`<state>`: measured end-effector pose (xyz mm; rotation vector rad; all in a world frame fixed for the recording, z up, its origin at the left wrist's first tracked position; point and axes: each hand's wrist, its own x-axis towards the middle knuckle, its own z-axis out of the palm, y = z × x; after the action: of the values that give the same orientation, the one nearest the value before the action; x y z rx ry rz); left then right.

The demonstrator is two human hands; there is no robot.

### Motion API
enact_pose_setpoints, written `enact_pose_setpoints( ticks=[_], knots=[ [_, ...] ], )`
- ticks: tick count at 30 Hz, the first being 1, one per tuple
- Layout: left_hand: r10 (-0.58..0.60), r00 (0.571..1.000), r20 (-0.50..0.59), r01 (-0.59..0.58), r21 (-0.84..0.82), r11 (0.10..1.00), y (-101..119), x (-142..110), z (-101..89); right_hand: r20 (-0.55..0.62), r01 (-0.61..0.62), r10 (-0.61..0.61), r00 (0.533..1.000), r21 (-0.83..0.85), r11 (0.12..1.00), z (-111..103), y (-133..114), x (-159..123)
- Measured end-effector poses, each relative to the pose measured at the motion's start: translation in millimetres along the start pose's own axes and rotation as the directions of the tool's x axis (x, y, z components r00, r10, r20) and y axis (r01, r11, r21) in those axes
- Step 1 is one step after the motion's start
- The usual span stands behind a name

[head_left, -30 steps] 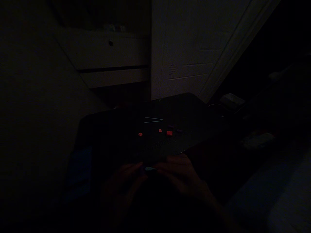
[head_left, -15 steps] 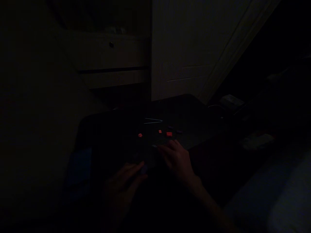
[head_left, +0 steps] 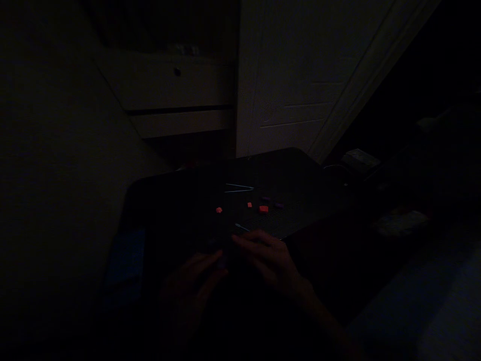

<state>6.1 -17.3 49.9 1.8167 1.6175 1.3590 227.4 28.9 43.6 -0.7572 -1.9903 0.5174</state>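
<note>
The scene is very dark. My left hand (head_left: pixel 193 281) pinches a small dark purplish piece (head_left: pixel 222 262) between thumb and fingers. Just right of it, my right hand (head_left: pixel 268 255) reaches over the table with its fingers stretched forward and apart from the left hand; I see nothing held in it. Beyond its fingertips lies a thin pale tool (head_left: pixel 242 227). Farther back are a red block (head_left: pixel 263 209), a small pink-orange cube (head_left: pixel 249 205), an orange flower-shaped piece (head_left: pixel 219 210) and dark purple pieces (head_left: pixel 278 205). A V-shaped pair of thin metal tweezers (head_left: pixel 239 188) lies behind them.
The dark table (head_left: pixel 158 195) has a rounded far edge. A blue flat object (head_left: pixel 126 265) is at its left side. Behind stand a drawer cabinet (head_left: pixel 180 90) and a pale panel door (head_left: pixel 285 75). A pale box-like object (head_left: pixel 361 159) sits beyond the table at right.
My right hand has drawn back from the thin pale tool, down and left toward my left hand, so more of the tool shows. My left hand keeps its pinch.
</note>
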Motion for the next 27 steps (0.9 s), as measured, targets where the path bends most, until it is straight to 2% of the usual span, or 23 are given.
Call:
enact_pose_setpoints(
  ticks=[2,4,8,15,23,27],
  knots=[
    [-0.056,0.998,0.0,0.056,0.029,0.998,-3,-3,-1.1,0.043,0.091,-0.093,0.995,0.033,0.995,-6,-16,0],
    [-0.108,0.994,0.0,0.108,0.046,0.993,-4,-5,-3.0,0.106,0.157,-0.156,0.982,-0.005,0.988,-11,-27,0],
    [-0.149,0.989,0.019,0.149,-0.033,0.988,1,-4,-6.7,0.23,0.157,-0.128,0.965,-0.111,0.981,-17,-31,-1],
    [-0.162,0.982,0.094,0.166,-0.038,0.985,0,-7,-4.7,0.15,0.17,-0.151,0.977,-0.127,0.977,-16,-28,-1],
    [-0.139,0.988,0.065,0.142,-0.042,0.989,-8,-11,-2.7,0.207,0.077,-0.038,0.978,-0.183,0.98,-18,-35,1],
    [-0.14,0.99,0.03,0.141,-0.018,0.99,-11,-13,-2.9,0.156,0.046,-0.033,0.987,-0.082,0.996,-16,-36,3]
  ],
)
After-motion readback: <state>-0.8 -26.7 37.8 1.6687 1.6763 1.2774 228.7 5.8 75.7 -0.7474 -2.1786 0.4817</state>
